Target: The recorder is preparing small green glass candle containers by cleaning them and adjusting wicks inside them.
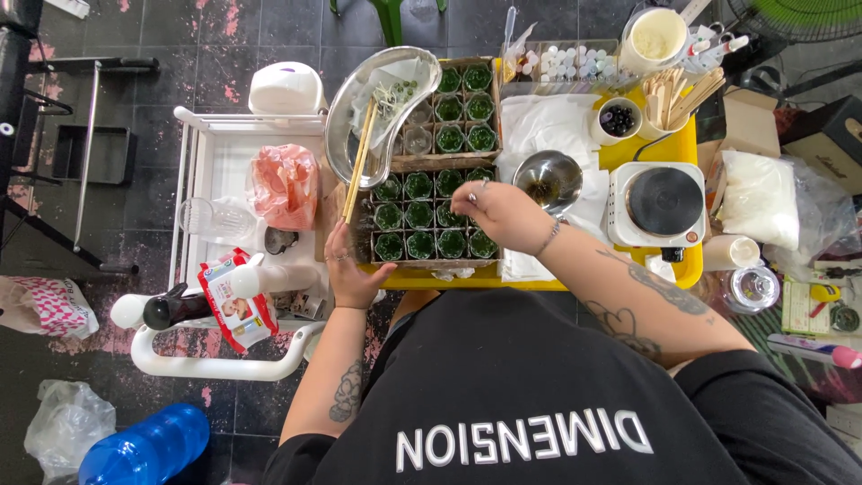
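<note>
Low center of the frame, I see the person's black-shirted torso, both forearms reaching up toward a yellow table (628, 148). Left hand (350, 265) sits at the left edge of the near cardboard tray (431, 262), fingers loosely curled and a bit apart; I can't tell if it grips the tray edge or just rests there. Right hand (498, 211) hovers over the tray's upper right corner, fingertips pinched together, maybe on something small; too tiny to say what.

The tray holds rows of small glass jars (420, 216) filled with green, packed touching. A second tray of jars (462, 108) lies just beyond it. Chopsticks (359, 162) lean from the near tray up into a kidney-shaped steel dish (346, 135), upper center-left. A small steel bowl (549, 180) sits right of the hand, a white hot plate (660, 205) further right, and wooden sticks in a cup (678, 94) at upper right.

Risks, my call: the right forearm crosses close to the steel bowl, so a drag could tip it. A nudge from the left hand could roll the loosely propped chopsticks off. Jars near the tray's front edge could spill if the cardboard flexes.
</note>
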